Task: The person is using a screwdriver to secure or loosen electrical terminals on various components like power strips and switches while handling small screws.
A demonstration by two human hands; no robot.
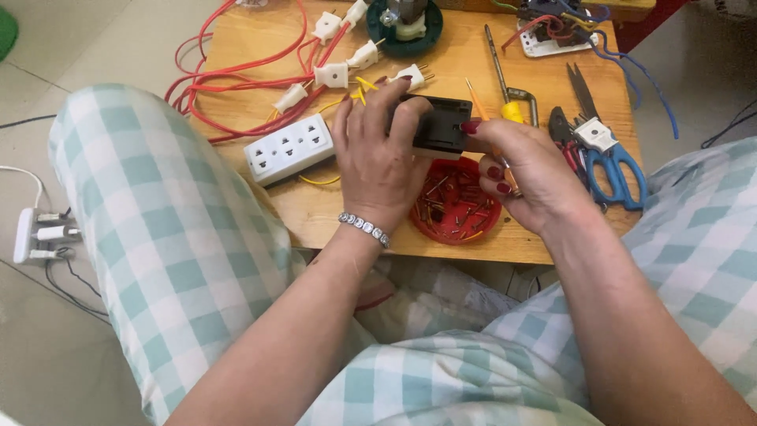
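Low over a pale tiled floor, a small wooden table (331, 213) is seen. Near its middle a black rectangular box (438, 124) is gripped from the left by the left hand (378, 162), fingers curled over its top. Its right end is pinched by the right hand (524, 170), an orange-handled screwdriver (478, 106) also held. Below, a red dish of screws (455, 207) sits at the front edge; a white socket strip (289, 147) lies leftward.
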